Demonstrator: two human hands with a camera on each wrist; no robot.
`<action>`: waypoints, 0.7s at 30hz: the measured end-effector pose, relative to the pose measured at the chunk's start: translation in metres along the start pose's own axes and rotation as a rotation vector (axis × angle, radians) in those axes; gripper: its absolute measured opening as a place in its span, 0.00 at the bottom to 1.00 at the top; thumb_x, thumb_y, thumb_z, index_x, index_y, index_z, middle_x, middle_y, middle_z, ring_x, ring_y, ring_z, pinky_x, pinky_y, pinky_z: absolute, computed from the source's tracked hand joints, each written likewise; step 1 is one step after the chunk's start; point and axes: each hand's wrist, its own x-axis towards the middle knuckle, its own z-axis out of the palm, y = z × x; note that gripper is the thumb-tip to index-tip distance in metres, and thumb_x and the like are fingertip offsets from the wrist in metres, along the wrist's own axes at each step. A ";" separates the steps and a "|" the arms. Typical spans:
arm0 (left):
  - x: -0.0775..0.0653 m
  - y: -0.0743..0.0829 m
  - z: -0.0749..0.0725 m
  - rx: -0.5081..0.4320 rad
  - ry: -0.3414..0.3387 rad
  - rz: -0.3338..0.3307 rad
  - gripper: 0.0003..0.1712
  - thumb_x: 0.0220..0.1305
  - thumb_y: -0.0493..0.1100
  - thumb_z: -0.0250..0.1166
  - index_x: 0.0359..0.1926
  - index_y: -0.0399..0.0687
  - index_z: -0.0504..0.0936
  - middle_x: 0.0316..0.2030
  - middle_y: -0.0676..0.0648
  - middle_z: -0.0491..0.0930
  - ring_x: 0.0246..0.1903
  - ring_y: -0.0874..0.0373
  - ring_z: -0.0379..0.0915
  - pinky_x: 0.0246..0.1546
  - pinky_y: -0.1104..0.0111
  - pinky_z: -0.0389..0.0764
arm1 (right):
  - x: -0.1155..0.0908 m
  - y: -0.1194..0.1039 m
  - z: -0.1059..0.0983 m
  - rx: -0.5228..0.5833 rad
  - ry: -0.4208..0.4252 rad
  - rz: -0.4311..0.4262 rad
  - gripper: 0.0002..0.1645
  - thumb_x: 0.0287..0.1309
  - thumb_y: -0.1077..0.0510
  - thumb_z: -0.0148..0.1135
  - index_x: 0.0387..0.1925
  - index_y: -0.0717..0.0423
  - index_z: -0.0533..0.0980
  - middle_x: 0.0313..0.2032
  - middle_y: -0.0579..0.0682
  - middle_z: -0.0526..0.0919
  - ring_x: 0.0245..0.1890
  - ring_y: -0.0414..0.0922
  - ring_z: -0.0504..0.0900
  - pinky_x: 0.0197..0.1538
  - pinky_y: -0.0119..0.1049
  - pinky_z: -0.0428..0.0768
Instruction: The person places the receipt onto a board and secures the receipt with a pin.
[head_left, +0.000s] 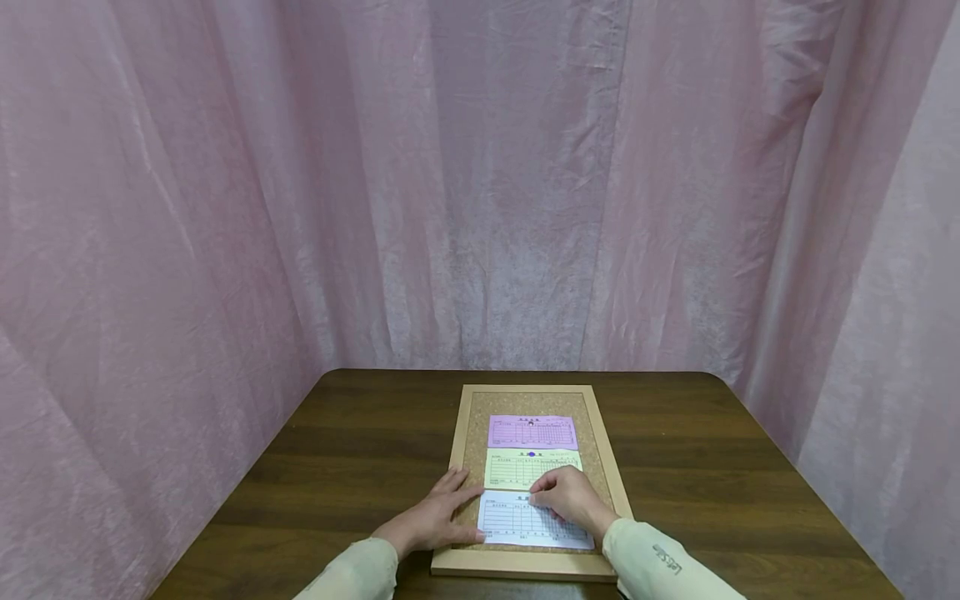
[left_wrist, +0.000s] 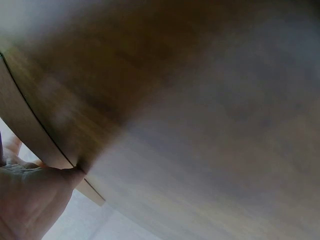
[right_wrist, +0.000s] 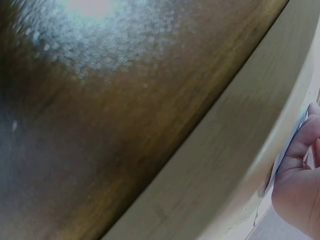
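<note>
A cork board (head_left: pixel 480 408) in a light wooden frame lies on the table. Three printed slips run down it: a pink slip (head_left: pixel 510 435), a yellow slip (head_left: pixel 498 471) and a white slip (head_left: pixel 502 521) nearest me. A dark push pin (head_left: pixel 531 422) sits in the pink slip, a blue push pin (head_left: pixel 532 454) in the yellow one. My left hand (head_left: pixel 435 518) is spread over the frame's left side, thumb and forefinger at the white slip's left edge. My right hand (head_left: pixel 568 498) pinches at that slip's top middle, apparently on a push pin, which the fingertips hide.
The dark wooden table (head_left: pixel 360 450) extends on both sides of the board and behind it. Pink curtains (head_left: pixel 517 208) hang around its far side. In the right wrist view the board's frame (right_wrist: pixel 220 135) runs beside the hand.
</note>
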 end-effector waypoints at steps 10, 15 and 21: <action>0.000 0.000 0.000 -0.002 -0.001 0.009 0.45 0.56 0.64 0.71 0.70 0.52 0.70 0.76 0.40 0.50 0.76 0.42 0.36 0.68 0.40 0.52 | 0.000 -0.001 -0.001 0.003 -0.002 0.004 0.05 0.52 0.66 0.72 0.26 0.54 0.84 0.18 0.44 0.76 0.14 0.37 0.69 0.18 0.29 0.70; -0.001 0.000 0.000 -0.008 -0.002 0.022 0.45 0.56 0.63 0.71 0.71 0.51 0.70 0.76 0.39 0.50 0.76 0.40 0.36 0.68 0.39 0.52 | -0.001 -0.001 -0.001 0.001 -0.003 0.010 0.05 0.52 0.66 0.71 0.26 0.54 0.84 0.19 0.44 0.76 0.14 0.37 0.69 0.18 0.30 0.70; 0.000 -0.001 0.001 -0.012 0.001 0.024 0.45 0.56 0.63 0.71 0.71 0.51 0.70 0.76 0.39 0.49 0.76 0.41 0.35 0.68 0.39 0.52 | -0.001 -0.003 -0.001 -0.019 -0.011 0.010 0.04 0.52 0.65 0.72 0.26 0.55 0.84 0.18 0.44 0.76 0.14 0.36 0.70 0.18 0.29 0.70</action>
